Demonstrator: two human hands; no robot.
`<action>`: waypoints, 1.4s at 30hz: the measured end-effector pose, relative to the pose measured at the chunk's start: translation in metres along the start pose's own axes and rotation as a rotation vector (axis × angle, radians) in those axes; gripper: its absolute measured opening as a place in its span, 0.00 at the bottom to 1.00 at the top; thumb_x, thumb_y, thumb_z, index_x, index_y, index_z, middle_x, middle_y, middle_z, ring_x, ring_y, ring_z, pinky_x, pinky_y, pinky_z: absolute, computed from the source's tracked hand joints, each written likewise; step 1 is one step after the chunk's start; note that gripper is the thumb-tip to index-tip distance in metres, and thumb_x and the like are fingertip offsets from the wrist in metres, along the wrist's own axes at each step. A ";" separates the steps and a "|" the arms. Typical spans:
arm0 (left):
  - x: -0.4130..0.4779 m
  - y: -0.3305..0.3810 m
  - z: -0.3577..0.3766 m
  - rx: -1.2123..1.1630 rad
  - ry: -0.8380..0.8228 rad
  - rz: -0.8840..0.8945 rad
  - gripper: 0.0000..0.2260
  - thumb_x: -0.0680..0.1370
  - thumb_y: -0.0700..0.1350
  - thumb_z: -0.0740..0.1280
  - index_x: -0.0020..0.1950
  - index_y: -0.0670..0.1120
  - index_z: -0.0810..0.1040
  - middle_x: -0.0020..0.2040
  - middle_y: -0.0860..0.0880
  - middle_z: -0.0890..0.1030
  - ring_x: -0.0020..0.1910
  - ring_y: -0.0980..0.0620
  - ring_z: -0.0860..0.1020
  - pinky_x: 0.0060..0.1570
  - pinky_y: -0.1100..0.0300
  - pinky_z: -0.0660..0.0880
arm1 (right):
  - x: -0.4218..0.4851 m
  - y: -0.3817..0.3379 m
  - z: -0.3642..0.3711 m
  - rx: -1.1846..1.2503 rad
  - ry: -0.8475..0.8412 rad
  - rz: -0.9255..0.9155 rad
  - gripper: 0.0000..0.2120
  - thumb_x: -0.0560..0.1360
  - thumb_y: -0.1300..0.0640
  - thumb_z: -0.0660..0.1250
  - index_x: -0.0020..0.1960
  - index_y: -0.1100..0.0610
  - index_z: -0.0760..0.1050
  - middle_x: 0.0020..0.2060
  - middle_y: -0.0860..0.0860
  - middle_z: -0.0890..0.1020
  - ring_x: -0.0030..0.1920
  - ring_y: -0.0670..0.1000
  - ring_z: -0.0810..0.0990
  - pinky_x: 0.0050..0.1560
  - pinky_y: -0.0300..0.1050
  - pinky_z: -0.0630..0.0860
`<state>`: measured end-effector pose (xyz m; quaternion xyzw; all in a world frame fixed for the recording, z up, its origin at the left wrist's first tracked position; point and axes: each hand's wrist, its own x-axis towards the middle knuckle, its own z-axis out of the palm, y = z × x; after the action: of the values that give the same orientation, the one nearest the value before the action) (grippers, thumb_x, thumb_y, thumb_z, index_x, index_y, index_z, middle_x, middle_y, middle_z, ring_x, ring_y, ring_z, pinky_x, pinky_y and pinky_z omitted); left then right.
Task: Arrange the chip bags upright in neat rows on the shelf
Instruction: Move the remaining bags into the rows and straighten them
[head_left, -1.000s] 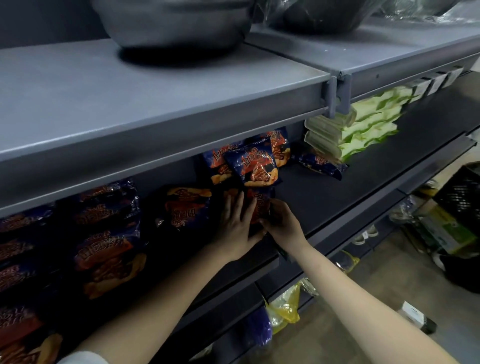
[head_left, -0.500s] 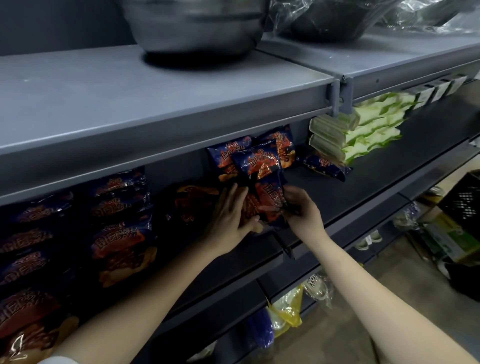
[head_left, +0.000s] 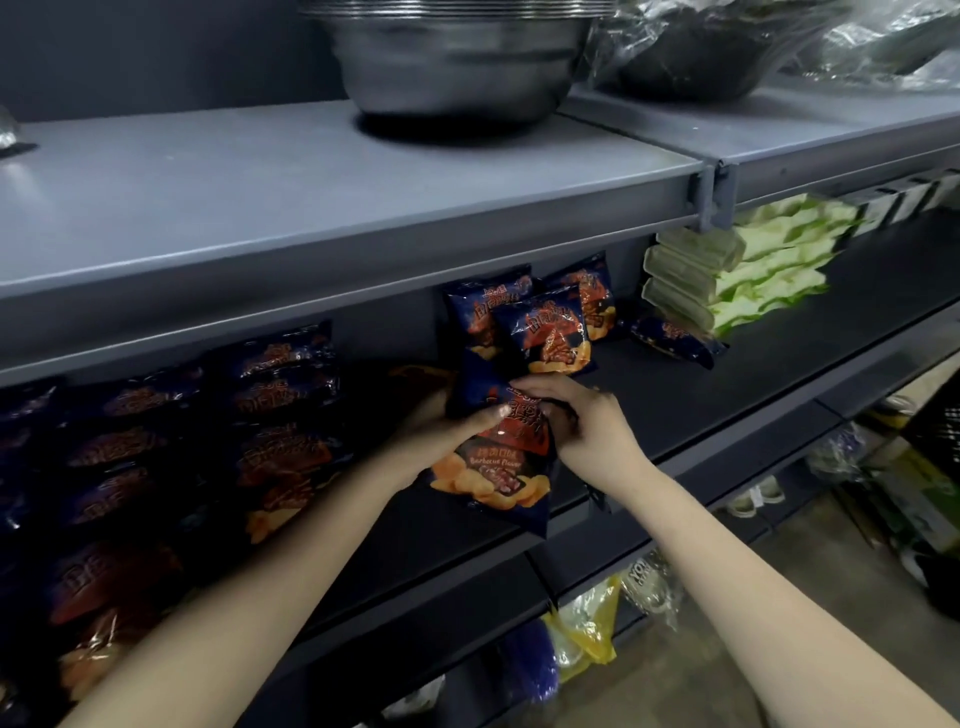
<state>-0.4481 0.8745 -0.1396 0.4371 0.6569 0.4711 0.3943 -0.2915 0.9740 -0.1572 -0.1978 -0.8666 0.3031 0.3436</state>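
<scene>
Both hands, the left hand (head_left: 447, 428) and right hand (head_left: 587, 423), grip a barbecue chip bag (head_left: 498, 462) at the shelf (head_left: 727, 415) front, likely needing it stood upright beside the standing bags (head_left: 545, 327).

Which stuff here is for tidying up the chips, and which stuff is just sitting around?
For the job:
held chip bag, gripped by the left hand and right hand
standing chip bags
fallen chip bag
chip rows
shelf

Just lying about:
metal bowls
green packs
yellow plastic bag
</scene>
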 end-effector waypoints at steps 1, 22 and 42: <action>-0.002 -0.003 -0.001 -0.045 0.027 -0.001 0.07 0.76 0.45 0.67 0.47 0.58 0.73 0.41 0.61 0.76 0.35 0.69 0.75 0.32 0.77 0.71 | 0.000 -0.001 0.003 0.003 0.016 -0.002 0.19 0.75 0.73 0.59 0.60 0.57 0.77 0.53 0.44 0.79 0.56 0.36 0.74 0.55 0.23 0.68; -0.054 -0.030 -0.045 -0.446 0.577 0.070 0.08 0.73 0.44 0.70 0.47 0.56 0.76 0.45 0.56 0.80 0.46 0.58 0.79 0.44 0.64 0.76 | 0.004 -0.042 0.065 0.567 -0.274 0.288 0.23 0.73 0.60 0.71 0.64 0.46 0.68 0.58 0.44 0.79 0.59 0.41 0.77 0.60 0.41 0.74; -0.121 -0.050 -0.087 -0.359 0.823 0.132 0.08 0.75 0.40 0.68 0.50 0.52 0.77 0.46 0.55 0.82 0.46 0.59 0.81 0.48 0.62 0.77 | 0.013 -0.084 0.136 0.591 -0.403 0.194 0.20 0.74 0.62 0.69 0.63 0.49 0.69 0.56 0.45 0.79 0.60 0.43 0.77 0.64 0.44 0.71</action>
<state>-0.5020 0.7272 -0.1536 0.1791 0.6375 0.7364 0.1390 -0.4092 0.8660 -0.1740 -0.1074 -0.7691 0.6044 0.1780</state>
